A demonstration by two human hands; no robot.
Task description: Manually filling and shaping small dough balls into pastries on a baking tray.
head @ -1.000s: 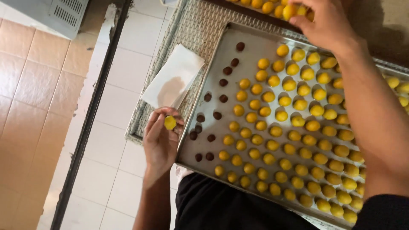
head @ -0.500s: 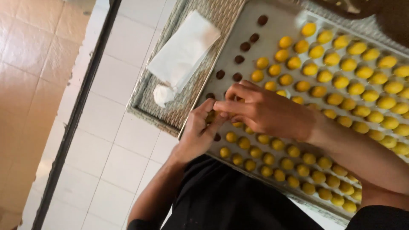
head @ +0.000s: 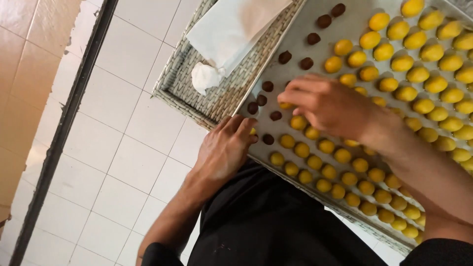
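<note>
Head view shows the left hand [head: 224,148] resting flat, fingers loosely open, on the near edge of the metal baking tray [head: 300,19], while the right hand [head: 325,104] hovers curled over the yellow dough balls [head: 389,74], fingertips pinched by the dark filling balls [head: 268,101], grip contents unclear.

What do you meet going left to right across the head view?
Dark floor strip → white floor tiles → woven tray with white cloth → left hand → right hand → yellow dough balls on the metal tray.
</note>
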